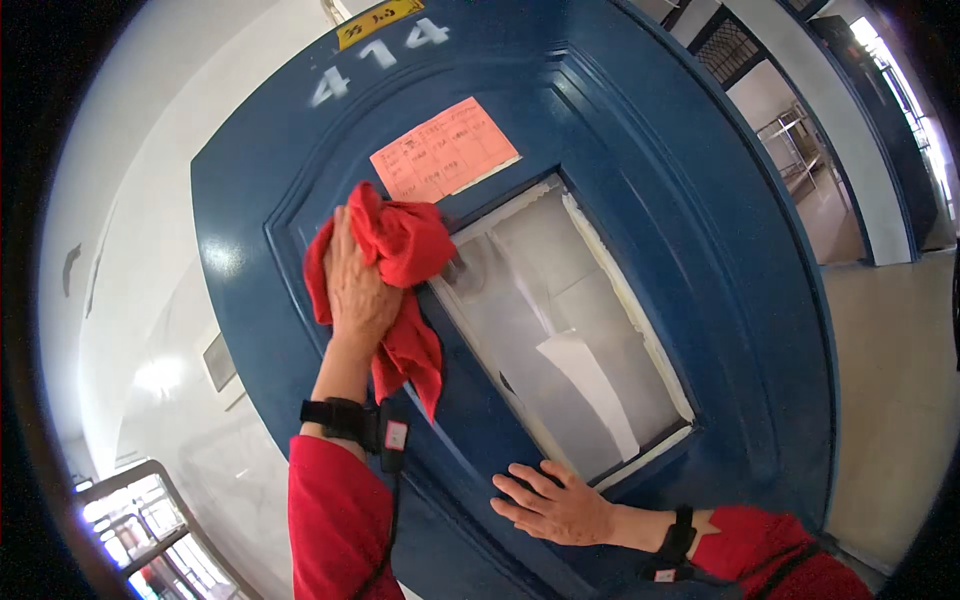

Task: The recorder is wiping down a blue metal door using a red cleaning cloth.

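A dark blue door [640, 190] with moulded panels fills the middle of the head view. My left hand [358, 285] presses a bunched red cloth [405, 240] against it, left of the glass pane. Part of the cloth hangs below the wrist, and my fingertips are partly hidden in its folds. Lower down, my right hand [560, 507] lies on the door with its fingers spread, just under the bottom corner of the window [590, 300]. Nothing is in that hand. A pink paper sheet [445, 150] is stuck on the door just above the cloth.
A white paper strip [595, 385] shows at the window pane. Above the white painted digits sits a yellow label [380, 22]. A white wall [140, 300] with a switch plate [218, 362] stands at left. Beyond the door's right edge are a corridor floor [890, 380] and another doorway [800, 150].
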`<state>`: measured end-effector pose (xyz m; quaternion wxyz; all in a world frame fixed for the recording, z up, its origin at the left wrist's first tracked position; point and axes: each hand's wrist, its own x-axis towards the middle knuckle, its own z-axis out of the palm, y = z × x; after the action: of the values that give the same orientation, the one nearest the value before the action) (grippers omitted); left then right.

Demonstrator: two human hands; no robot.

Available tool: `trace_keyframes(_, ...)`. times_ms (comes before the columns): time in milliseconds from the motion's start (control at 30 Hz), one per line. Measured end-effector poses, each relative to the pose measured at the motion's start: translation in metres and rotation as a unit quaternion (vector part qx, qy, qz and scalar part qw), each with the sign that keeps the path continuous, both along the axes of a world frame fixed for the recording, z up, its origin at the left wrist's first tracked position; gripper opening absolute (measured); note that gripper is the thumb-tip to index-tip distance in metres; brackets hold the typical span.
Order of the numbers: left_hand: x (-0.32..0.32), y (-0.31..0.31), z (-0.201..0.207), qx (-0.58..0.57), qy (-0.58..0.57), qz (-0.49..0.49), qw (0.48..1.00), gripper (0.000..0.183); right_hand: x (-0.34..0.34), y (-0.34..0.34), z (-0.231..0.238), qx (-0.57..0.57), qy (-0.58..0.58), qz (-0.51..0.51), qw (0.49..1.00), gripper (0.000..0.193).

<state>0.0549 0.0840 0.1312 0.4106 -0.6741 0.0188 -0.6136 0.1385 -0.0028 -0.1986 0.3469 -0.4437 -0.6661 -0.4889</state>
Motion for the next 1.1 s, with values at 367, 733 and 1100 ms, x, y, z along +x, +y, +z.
trace_keyframes(367,-0.013,0.026,0.015,-0.018,-0.113,0.062,0.992,0.053,0.004,0.004,-0.003,-0.009,-0.011,0.023,1.000,0.040)
trace_keyframes(733,-0.032,0.005,-0.043,-0.025,0.064,0.037,0.997,0.062,0.008,-0.001,-0.004,0.000,-0.021,-0.006,1.000,0.039)
trace_keyframes(1100,-0.128,0.137,-0.021,-0.142,-0.237,0.213,0.937,0.054,0.007,-0.004,-0.007,-0.014,-0.025,0.000,1.000,0.037)
